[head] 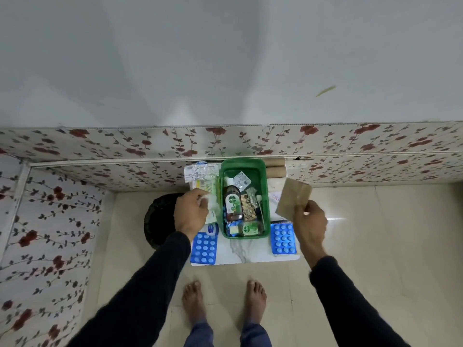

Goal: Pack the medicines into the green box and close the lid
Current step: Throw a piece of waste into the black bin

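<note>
The green box (264, 171) stands open on a small marble-topped table (240, 249). Inside it lie a brown Dettol bottle (232, 204), a smaller green bottle (250, 229), foil strips and small packets. My right hand (309, 222) holds a brown paper envelope (293, 200) up, just right of the box. My left hand (191, 211) is left of the box, fingers closing on a white packet (209, 205) among papers there. Two blue tablet strips lie on the table, one at front left (203, 249), one at front right (283, 238).
A silver foil strip (200, 172) and a yellow-green packet lie behind my left hand. Two cardboard rolls (275, 167) rest against the floral wall panel. A dark round bin (160, 219) stands left of the table. My bare feet are on the tiled floor below.
</note>
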